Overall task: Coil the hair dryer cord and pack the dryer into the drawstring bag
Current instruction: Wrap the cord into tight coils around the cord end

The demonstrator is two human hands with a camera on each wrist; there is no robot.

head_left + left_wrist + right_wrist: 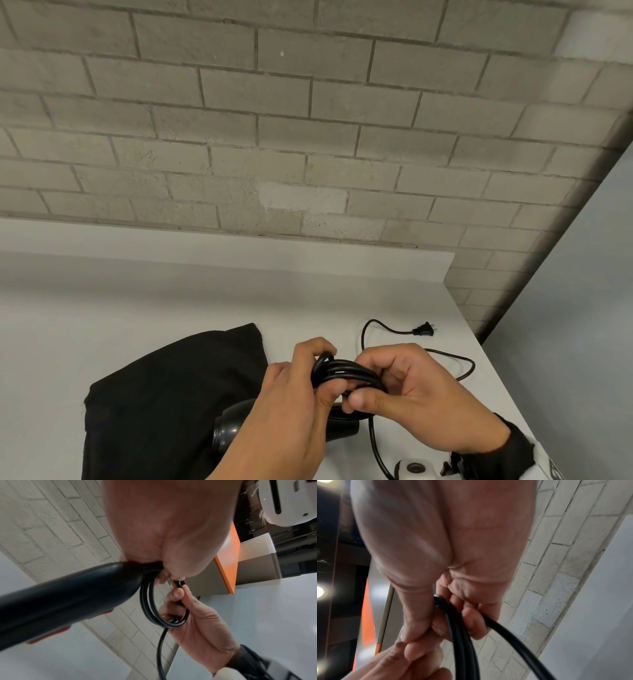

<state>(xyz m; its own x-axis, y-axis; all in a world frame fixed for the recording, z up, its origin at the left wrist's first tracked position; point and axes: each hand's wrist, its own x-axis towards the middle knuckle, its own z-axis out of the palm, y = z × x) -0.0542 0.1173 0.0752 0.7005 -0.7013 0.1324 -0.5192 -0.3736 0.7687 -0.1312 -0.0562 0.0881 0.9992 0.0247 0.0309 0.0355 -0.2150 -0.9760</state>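
Both hands (346, 387) near table edge (493, 373)

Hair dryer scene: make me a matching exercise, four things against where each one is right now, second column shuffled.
Things:
1. plug
2. cord coil
3. drawstring bag
4. hair dryer

Places:
A. gripped between the left hand and the right hand
B. lying flat on the table, left of the hands
C. lying loose on the table, beyond the hands to the right
D. below the left hand, partly over the bag

Pairs: 1-C, 2-A, 3-B, 4-D
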